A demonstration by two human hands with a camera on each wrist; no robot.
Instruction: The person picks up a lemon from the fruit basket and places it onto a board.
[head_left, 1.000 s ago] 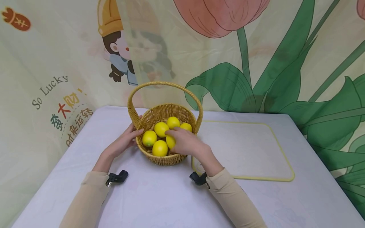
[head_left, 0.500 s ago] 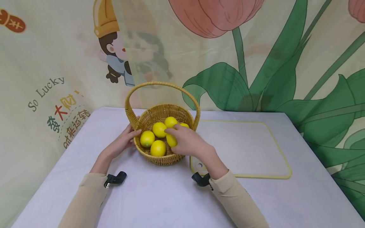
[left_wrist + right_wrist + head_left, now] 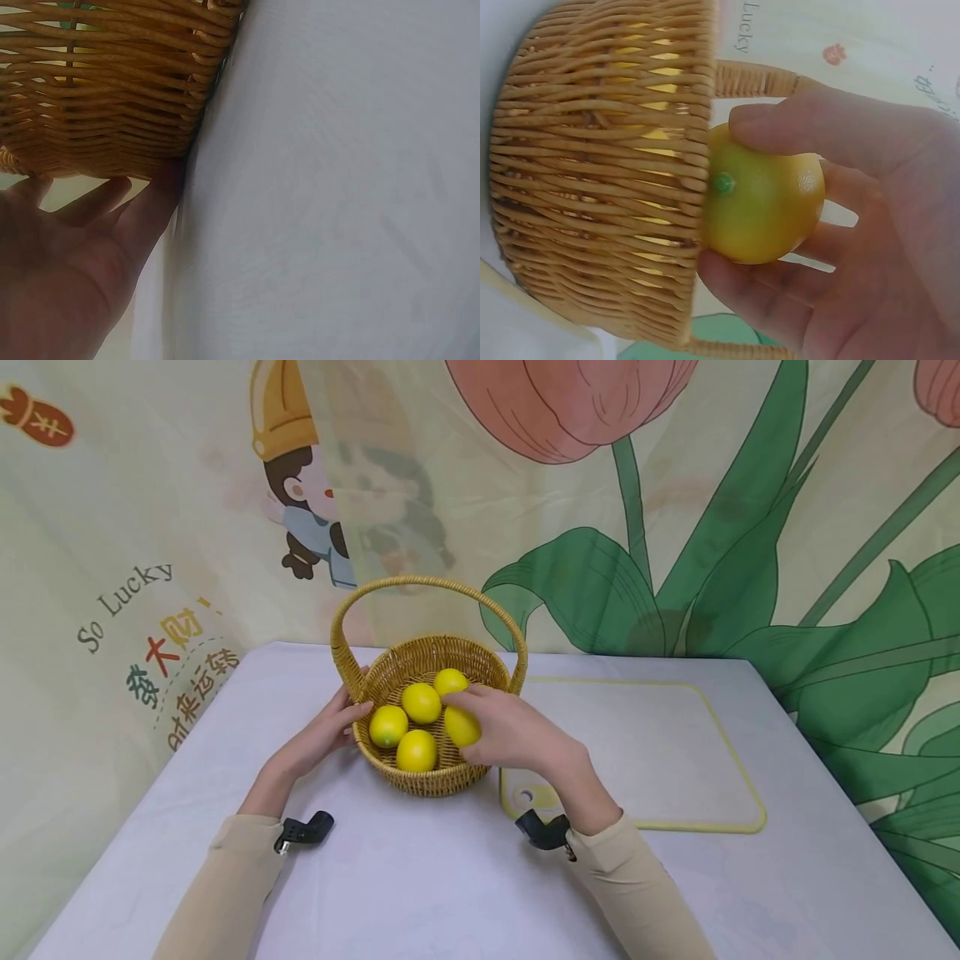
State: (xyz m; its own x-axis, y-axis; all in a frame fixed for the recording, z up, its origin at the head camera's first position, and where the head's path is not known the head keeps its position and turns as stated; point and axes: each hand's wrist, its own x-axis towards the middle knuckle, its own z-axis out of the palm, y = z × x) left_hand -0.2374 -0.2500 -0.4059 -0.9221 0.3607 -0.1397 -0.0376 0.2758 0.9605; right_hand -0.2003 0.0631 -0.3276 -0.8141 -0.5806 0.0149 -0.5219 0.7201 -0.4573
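Note:
A round wicker basket with a tall arched handle stands on the table, with several yellow lemons lying in it. My left hand holds its left side, thumb at the rim by the handle's foot; in the left wrist view the fingers lie against the woven outer wall. My right hand reaches over the right rim and grips one lemon between thumb and fingers. That lemon shows a green stem spot in the right wrist view, just beside the basket's rim. The hand hides part of the basket's right side.
A white board with a yellow edge lies flat to the right of the basket. A white cloth covers the table. Behind it hangs a printed curtain with tulips and a cartoon figure.
My right hand has moved a little to the right with the lemon in its grip, toward the basket's right rim. My left hand stays on the basket. The view has shifted slightly.

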